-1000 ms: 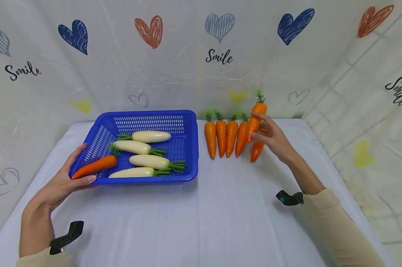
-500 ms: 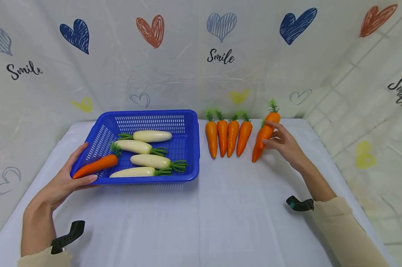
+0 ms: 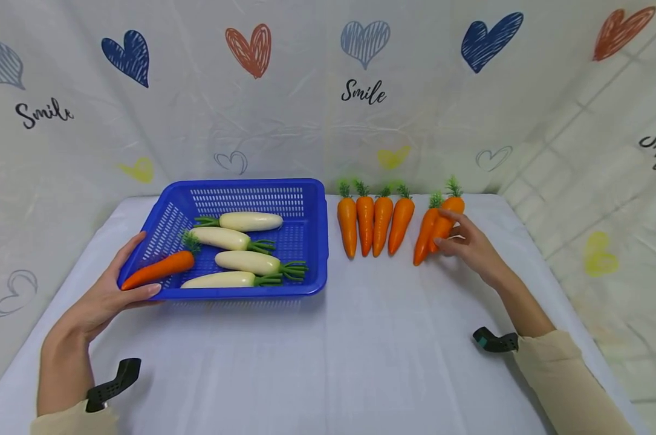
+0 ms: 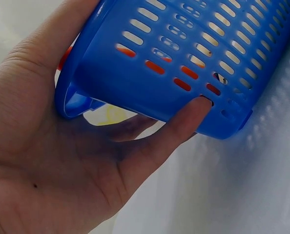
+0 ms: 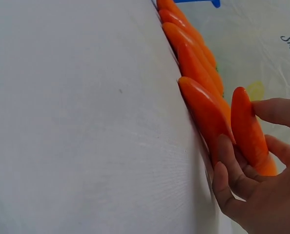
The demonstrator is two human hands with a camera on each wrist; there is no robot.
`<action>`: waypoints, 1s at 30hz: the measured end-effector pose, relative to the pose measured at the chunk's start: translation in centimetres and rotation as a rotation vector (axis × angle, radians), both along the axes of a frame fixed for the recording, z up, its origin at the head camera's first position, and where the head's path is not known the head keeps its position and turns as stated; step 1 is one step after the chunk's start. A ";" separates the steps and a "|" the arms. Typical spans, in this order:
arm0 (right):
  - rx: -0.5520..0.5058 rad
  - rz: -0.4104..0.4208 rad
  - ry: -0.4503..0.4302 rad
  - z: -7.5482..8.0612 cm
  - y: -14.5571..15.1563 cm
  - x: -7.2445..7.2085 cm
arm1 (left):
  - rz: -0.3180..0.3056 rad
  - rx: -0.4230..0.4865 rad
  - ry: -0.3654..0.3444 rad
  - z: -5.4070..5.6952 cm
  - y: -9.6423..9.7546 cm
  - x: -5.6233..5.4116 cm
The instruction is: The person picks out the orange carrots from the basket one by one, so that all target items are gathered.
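In the head view my left hand [image 3: 96,302] grips the front left corner of a blue plastic basket [image 3: 251,293], thumb over the rim; the left wrist view has its fingers against the slotted wall [image 4: 150,92]. Inside lie an orange carrot [image 3: 159,269] and several white radishes [image 3: 250,222]. At the right, my right hand [image 3: 477,251] pinches a carrot [image 3: 446,225] between thumb and fingers. That held carrot [image 5: 247,126] leans close beside another carrot [image 5: 206,105], with fingertips near both in the right wrist view. Whether it touches the table is unclear.
Several carrots [image 3: 383,223] lie side by side between basket and right hand, leafy tops toward the back. A white cloth [image 3: 328,362] covers the table. Behind it hangs a pale sheet [image 3: 306,121] printed with hearts. Each wrist wears a black camera mount [image 3: 495,341].
My right hand has carried its carrot rightward and down, from above the row to beside the rightmost carrot, which is now uncovered. The left hand and basket keep their place.
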State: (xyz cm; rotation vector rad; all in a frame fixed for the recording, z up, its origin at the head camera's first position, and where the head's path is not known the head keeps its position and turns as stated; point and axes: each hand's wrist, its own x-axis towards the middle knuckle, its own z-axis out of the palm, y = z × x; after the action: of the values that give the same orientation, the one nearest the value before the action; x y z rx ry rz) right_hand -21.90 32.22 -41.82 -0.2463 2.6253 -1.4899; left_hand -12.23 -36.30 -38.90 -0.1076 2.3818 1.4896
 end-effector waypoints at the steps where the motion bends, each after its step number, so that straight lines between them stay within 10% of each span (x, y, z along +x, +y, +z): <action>1: -0.001 0.003 -0.005 -0.1 0.1 0.0 | -0.001 -0.004 0.001 0.0 0.0 0.0; 11: 0.189 0.032 -0.067 -0.6 0.1 -0.5 | 0.010 0.009 0.007 0.0 0.0 0.0; 30: 0.210 0.016 -0.022 -1.1 0.3 -1.3 | 0.012 0.004 0.000 0.1 0.2 0.0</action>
State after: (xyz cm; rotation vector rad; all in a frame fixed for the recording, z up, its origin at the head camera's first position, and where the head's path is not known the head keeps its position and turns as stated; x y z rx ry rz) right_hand -23.19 32.49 -42.94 -0.2291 2.7277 -1.1919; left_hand -12.22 -36.10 -38.85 -0.1211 2.3817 1.4994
